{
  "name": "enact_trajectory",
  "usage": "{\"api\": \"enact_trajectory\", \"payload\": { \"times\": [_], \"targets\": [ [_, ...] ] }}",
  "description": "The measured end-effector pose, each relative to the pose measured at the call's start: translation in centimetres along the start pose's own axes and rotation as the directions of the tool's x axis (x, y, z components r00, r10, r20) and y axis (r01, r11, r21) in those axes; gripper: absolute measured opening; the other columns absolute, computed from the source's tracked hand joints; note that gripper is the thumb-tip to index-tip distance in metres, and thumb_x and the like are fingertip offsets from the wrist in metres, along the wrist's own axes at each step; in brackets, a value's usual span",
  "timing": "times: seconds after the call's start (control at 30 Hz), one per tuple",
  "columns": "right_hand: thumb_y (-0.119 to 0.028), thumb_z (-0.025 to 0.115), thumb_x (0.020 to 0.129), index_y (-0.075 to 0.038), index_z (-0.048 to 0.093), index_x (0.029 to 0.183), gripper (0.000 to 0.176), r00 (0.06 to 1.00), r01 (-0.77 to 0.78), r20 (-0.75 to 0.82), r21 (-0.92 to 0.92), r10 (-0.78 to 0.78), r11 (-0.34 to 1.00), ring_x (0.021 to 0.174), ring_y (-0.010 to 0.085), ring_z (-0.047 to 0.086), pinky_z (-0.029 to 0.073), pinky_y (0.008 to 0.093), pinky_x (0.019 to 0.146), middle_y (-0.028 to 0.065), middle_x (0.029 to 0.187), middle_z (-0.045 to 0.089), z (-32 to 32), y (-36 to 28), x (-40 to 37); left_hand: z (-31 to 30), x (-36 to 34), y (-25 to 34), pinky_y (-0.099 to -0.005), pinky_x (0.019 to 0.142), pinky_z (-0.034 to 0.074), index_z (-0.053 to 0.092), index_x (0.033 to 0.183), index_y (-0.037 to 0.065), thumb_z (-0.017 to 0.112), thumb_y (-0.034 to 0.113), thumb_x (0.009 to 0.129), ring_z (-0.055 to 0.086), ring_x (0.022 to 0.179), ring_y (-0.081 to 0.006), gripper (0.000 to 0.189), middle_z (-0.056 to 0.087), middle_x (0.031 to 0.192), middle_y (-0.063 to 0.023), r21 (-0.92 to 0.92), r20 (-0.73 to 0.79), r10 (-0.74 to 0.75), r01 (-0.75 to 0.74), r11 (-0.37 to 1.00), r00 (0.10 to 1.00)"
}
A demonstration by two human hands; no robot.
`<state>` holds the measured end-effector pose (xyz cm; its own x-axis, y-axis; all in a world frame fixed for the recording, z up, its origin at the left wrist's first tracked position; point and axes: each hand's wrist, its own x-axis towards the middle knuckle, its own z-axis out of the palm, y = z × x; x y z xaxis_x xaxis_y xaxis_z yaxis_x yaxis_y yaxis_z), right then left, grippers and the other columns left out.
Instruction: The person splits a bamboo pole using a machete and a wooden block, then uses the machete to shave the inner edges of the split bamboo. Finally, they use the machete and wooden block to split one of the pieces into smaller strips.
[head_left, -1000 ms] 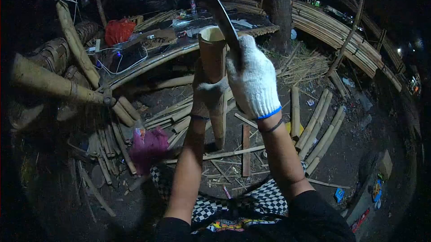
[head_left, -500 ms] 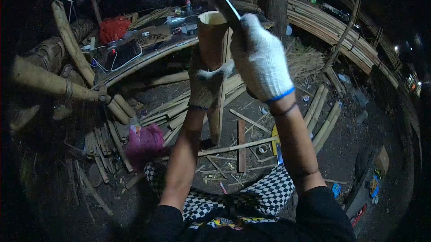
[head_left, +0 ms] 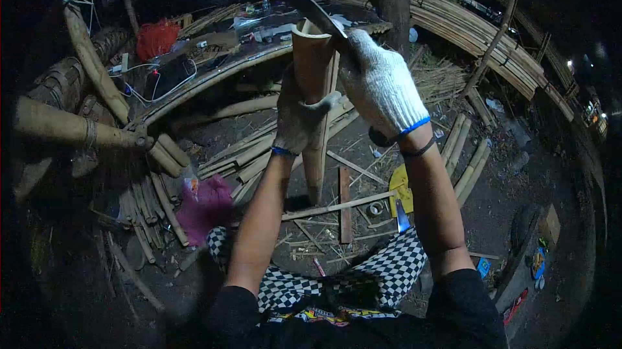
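Note:
A thick bamboo pole [head_left: 313,64] stands upright before me, its hollow top facing up and its lower end down by the ground. My gloved left hand [head_left: 299,116] is wrapped round it at mid-length, thumb across the near side. In my right hand [head_left: 383,80], in a white knit glove with a blue cuff, is a machete [head_left: 306,2]. Its dark blade slants up to the left over the pole's top, with the part near the handle right at the rim's right side. The fingers on the handle are mostly hidden behind the glove's back.
Split bamboo strips [head_left: 249,151] lie on the ground behind the pole. A low bamboo table [head_left: 214,83] holds cables and a red bag [head_left: 157,39]. Near my knees are a purple cloth [head_left: 206,208], a brown wooden slat [head_left: 345,206], a tape roll [head_left: 376,208] and a yellow item [head_left: 402,184].
The machete has come down and tilted further left, its blade now close over the pole's top rim. My left hand keeps its hold on the pole.

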<state>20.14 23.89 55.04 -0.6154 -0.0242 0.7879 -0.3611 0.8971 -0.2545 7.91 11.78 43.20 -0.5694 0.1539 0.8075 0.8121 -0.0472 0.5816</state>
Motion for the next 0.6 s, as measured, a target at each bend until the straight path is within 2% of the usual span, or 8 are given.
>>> {"api": "enact_trajectory", "payload": {
  "times": [0.07, 0.17, 0.23, 0.3, 0.37, 0.4, 0.5, 0.6],
  "targets": [
    [-0.004, 0.060, 0.087, -0.006, 0.054, 0.101, 0.016, 0.996, -0.068, 0.059, -0.035, 0.070, 0.997, 0.066, 0.0295, 0.064, 0.048, 0.0383, 0.057, 0.0181, 0.075, 0.061, -0.5, -0.6, -0.2, -0.5, -0.7, 0.4, -0.0392, 0.094, 0.050, 0.047, 0.130, 0.001, 0.081, 0.027, 0.075, 0.061, 0.109, -0.0283, 0.070, 0.062, 0.117, -0.0142, -0.042, 0.162, -0.260, 0.270, 0.962, 0.952],
    [-0.005, 0.060, 0.088, -0.007, 0.056, 0.099, 0.011, 0.996, 0.035, -0.083, 0.025, -0.033, 0.999, 0.065, 0.0278, 0.065, 0.049, 0.0373, 0.055, 0.0164, 0.075, 0.062, -1.3, -0.1, 0.0, 0.8, 0.1, 0.6, -0.0358, 0.091, 0.051, 0.048, 0.131, 0.002, 0.079, 0.032, 0.078, 0.062, 0.105, -0.0270, 0.068, 0.062, 0.116, -0.0126, -0.272, 0.053, -0.075, 0.087, 0.958, 0.996],
    [-0.005, 0.060, 0.089, -0.006, 0.058, 0.099, 0.011, 0.988, 0.071, -0.135, -0.073, -0.080, 0.995, 0.067, 0.0242, 0.066, 0.052, 0.0334, 0.059, 0.0132, 0.076, 0.063, -3.6, -0.5, 1.3, 1.3, 2.4, 1.8, -0.0361, 0.091, 0.051, 0.048, 0.132, 0.003, 0.078, 0.033, 0.079, 0.062, 0.106, -0.0269, 0.068, 0.062, 0.117, -0.0124, -0.218, 0.111, -0.076, 0.099, 0.971, 0.991],
    [-0.005, 0.061, 0.088, -0.006, 0.060, 0.107, 0.018, 0.860, 0.422, -0.077, -0.451, -0.505, 0.787, 0.071, 0.0274, 0.067, 0.053, 0.0362, 0.062, 0.0141, 0.080, 0.064, -6.7, -0.3, 2.8, 1.5, 4.7, 2.5, -0.0364, 0.091, 0.051, 0.047, 0.132, 0.003, 0.077, 0.034, 0.080, 0.062, 0.106, -0.0268, 0.067, 0.061, 0.119, -0.0122, -0.137, 0.184, -0.089, 0.115, 0.984, 0.979],
    [-0.008, 0.056, 0.095, -0.005, 0.060, 0.109, 0.015, 0.994, 0.023, -0.106, -0.052, -0.029, 0.998, 0.077, 0.0147, 0.064, 0.054, 0.0287, 0.065, 0.0114, 0.089, 0.067, -8.2, -2.9, 4.1, 1.6, 5.8, 2.3, -0.0367, 0.091, 0.052, 0.046, 0.133, 0.004, 0.076, 0.034, 0.081, 0.062, 0.107, -0.0266, 0.067, 0.060, 0.121, -0.0120, -0.104, 0.221, -0.095, 0.120, 0.987, 0.971],
    [-0.005, 0.050, 0.096, -0.005, 0.061, 0.107, 0.015, 0.963, -0.218, -0.089, 0.291, 0.254, 0.931, 0.065, 0.0116, 0.062, 0.052, 0.0260, 0.054, 0.0096, 0.082, 0.066, -8.1, -7.5, 2.9, 1.5, 5.4, 1.7, -0.0369, 0.091, 0.052, 0.046, 0.134, 0.004, 0.075, 0.034, 0.082, 0.062, 0.107, -0.0266, 0.067, 0.060, 0.122, -0.0119, -0.090, 0.234, -0.118, 0.143, 0.986, 0.965],
    [-0.006, 0.060, 0.089, -0.006, 0.059, 0.113, 0.024, 0.980, 0.165, 0.123, -0.080, -0.154, 0.983, 0.076, 0.0300, 0.067, 0.054, 0.0396, 0.065, 0.0153, 0.084, 0.066, -0.3, 5.0, 1.4, 1.4, 1.1, -2.5, -0.0373, 0.091, 0.052, 0.045, 0.135, 0.005, 0.073, 0.035, 0.084, 0.061, 0.108, -0.0264, 0.066, 0.059, 0.124, -0.0116, 0.004, 0.275, -0.316, 0.327, 0.945, 0.908],
    [-0.009, 0.057, 0.089, -0.005, 0.059, 0.112, 0.023, 0.951, 0.308, 0.016, -0.172, -0.309, 0.936, 0.075, 0.0308, 0.067, 0.053, 0.0405, 0.066, 0.0162, 0.084, 0.066, -0.9, 6.3, 0.9, 0.6, 1.3, -2.7, -0.0354, 0.095, 0.047, 0.044, 0.137, 0.004, 0.065, 0.039, 0.088, 0.057, 0.114, -0.0257, 0.064, 0.055, 0.130, -0.0128, -0.112, 0.068, -0.172, 0.178, 0.978, 0.983]
  ]
}}
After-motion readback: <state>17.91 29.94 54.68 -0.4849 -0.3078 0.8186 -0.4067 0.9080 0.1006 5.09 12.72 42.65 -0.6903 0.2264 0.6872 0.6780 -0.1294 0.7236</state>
